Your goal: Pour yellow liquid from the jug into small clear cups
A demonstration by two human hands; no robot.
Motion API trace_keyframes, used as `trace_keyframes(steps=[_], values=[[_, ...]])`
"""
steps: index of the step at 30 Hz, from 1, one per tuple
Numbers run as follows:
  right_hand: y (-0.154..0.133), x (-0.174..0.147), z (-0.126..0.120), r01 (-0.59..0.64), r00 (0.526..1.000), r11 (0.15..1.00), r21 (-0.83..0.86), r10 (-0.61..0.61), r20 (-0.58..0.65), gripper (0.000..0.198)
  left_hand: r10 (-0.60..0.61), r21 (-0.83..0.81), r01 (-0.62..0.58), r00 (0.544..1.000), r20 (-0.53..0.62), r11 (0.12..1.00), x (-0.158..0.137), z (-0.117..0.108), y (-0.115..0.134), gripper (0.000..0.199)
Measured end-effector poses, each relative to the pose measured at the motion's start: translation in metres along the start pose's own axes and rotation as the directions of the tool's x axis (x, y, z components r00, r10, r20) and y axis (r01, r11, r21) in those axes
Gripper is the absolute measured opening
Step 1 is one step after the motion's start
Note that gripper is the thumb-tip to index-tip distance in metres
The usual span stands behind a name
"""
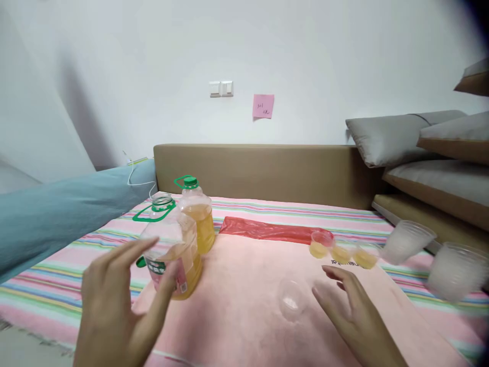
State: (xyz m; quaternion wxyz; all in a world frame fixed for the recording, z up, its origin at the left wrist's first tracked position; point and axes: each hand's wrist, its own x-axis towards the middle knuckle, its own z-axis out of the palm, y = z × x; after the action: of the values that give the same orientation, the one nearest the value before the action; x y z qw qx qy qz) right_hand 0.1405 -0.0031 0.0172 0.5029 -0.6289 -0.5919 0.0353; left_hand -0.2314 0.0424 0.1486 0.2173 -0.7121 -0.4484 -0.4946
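My left hand (120,300) is raised with thumb and fingers apart, holding nothing, in front of an uncapped jug (171,250) of yellow liquid with a green handle ring. It partly hides the jug; whether they touch I cannot tell. Behind stands a second jug (201,219) with a green cap on. On the right, my right hand (351,306) is open, thumb and fingers apart, just right of a clear plastic cup (292,299) on the pink cloth. Beyond that hand stand a cup (319,245), another cup (341,253) and a third cup (365,257), each with yellow liquid.
A stack of clear cups (408,242) and another stack (456,272) sit at the right. A red plastic bag (263,229) lies along the back of the pink cloth (244,285). Grey cushions (397,135) are piled at the far right. A teal cushion (76,214) borders the left.
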Motion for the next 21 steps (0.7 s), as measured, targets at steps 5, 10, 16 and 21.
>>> trace_keyframes(steps=[5,10,16,21], values=[[-0.053,0.005,-0.050,0.282,0.959,0.949,-0.144,-0.274,0.071,0.039,0.132,0.232,-0.125,0.991,-0.017,0.965,0.035,0.016,-0.049,0.050],[-0.089,-0.003,-0.057,0.496,0.868,0.820,-0.284,-0.474,0.146,0.035,0.181,0.307,-0.179,0.983,0.023,0.935,0.044,0.031,-0.074,0.036],[-0.073,-0.010,-0.040,0.518,0.855,0.801,-0.301,-0.475,0.208,0.032,0.303,0.265,-0.318,0.948,0.097,0.910,0.049,0.037,-0.092,0.020],[-0.061,-0.004,-0.044,0.427,0.894,0.868,-0.255,-0.363,0.261,0.029,0.308,0.150,-0.333,0.936,0.168,0.931,0.056,0.041,-0.100,0.020]])
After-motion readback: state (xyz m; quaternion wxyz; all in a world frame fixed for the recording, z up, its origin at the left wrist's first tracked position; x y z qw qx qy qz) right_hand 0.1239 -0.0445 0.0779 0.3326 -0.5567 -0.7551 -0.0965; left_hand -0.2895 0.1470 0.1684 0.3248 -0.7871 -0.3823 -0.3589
